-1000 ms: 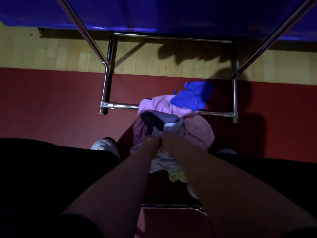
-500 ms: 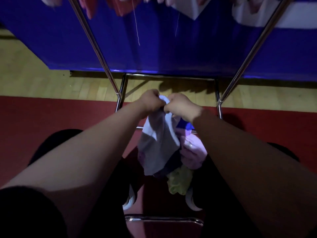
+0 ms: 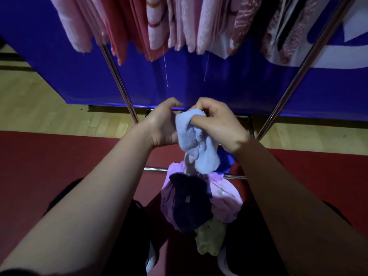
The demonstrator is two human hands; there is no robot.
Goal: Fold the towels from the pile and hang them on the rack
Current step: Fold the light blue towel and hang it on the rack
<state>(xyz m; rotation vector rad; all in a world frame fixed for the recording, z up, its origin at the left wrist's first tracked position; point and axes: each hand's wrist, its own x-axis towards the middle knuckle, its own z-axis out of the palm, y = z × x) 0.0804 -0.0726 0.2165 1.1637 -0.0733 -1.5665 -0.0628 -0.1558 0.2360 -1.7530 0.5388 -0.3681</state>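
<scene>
A light blue towel (image 3: 196, 145) hangs bunched between my two hands in the middle of the head view. My left hand (image 3: 162, 126) grips its left side and my right hand (image 3: 216, 122) pinches its upper right part. Below them the pile (image 3: 225, 200) lies on the floor: pink, dark purple, bright blue and yellow-green cloths. The metal rack (image 3: 119, 84) stands in front of me, its two slanted poles rising to either side of my hands. Several pink and red towels (image 3: 159, 22) hang along its top.
A blue banner wall (image 3: 219, 82) stands behind the rack. The floor is red mat (image 3: 49, 166) near me and pale wood (image 3: 39, 108) beyond. The rack's low crossbar (image 3: 155, 169) runs just behind the pile. My dark trouser legs and white shoes flank the pile.
Both hands have lifted the light blue towel up from the pile to chest height. The view has tilted up, so the hung towels on the rack now show.
</scene>
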